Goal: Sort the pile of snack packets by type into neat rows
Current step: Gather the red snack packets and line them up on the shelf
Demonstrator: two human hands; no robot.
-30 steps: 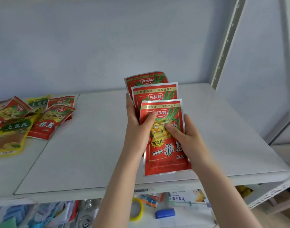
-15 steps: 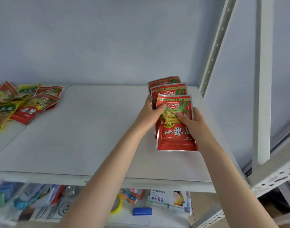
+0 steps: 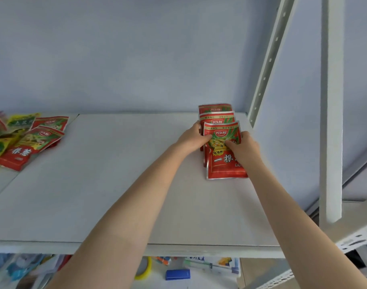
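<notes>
Three red snack packets (image 3: 222, 163) overlap in a fanned stack at the back right of the white shelf (image 3: 115, 184), close to the wall. My left hand (image 3: 193, 138) grips the stack's left edge, thumb on the front packet. On the right side my right hand (image 3: 244, 148) holds the front packet, thumb on its face. A mixed pile of red and yellow-green packets (image 3: 26, 140) lies at the shelf's far left.
A white perforated upright (image 3: 268, 61) rises just right of the stack, and a second white post (image 3: 332, 111) stands nearer on the right. Below the shelf edge a lower level holds a blue block (image 3: 177, 274), a yellow tape roll (image 3: 144, 270) and assorted stationery.
Both hands carried the three red packets from mid-air over the shelf's front to the back right corner and lowered them onto the shelf. The view shifted right.
</notes>
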